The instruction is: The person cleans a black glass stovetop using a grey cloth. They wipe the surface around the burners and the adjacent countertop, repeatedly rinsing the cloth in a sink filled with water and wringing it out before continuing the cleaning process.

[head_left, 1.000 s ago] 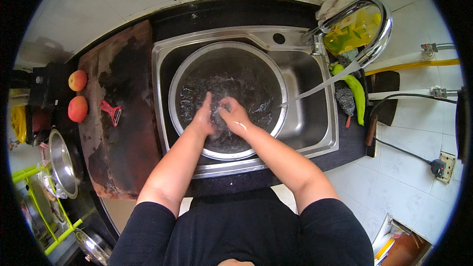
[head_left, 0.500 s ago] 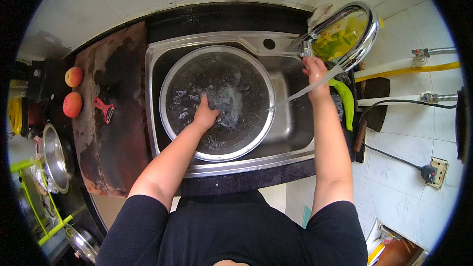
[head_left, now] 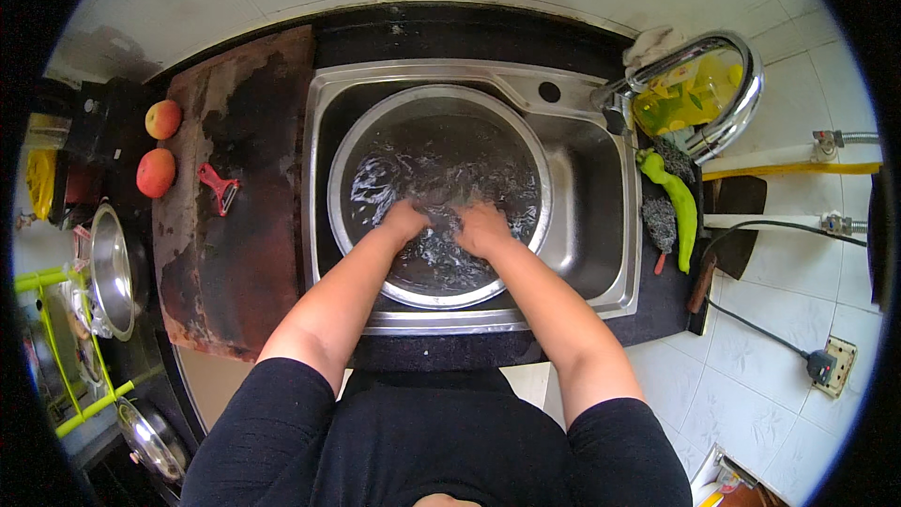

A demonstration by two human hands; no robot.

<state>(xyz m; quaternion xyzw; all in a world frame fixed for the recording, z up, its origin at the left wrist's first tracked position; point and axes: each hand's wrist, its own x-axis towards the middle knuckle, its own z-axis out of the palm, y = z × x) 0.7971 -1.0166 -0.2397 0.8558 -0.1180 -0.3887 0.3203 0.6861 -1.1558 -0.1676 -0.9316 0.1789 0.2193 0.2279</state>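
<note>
The left hand (head_left: 405, 222) and the right hand (head_left: 483, 229) are sitting just beside each other in the water (head_left: 441, 145), fingers pointing away from the body. Their fingertips are blurring beneath the rippling surface, so I cannot tell how far open either hand is or whether it is holding anything. The metal basin (head_left: 337, 235) is surrounding both hands and standing inside the steel sink (head_left: 601, 216). Well to the left of the left hand, a red peeler (head_left: 221, 190) is lying on the dark board (head_left: 235, 282), with two red-yellow fruits (head_left: 156, 174) standing farther left. Beyond the right hand, to its right, a long green pepper (head_left: 685, 211) is lying near the curved tap (head_left: 748, 84).
</note>
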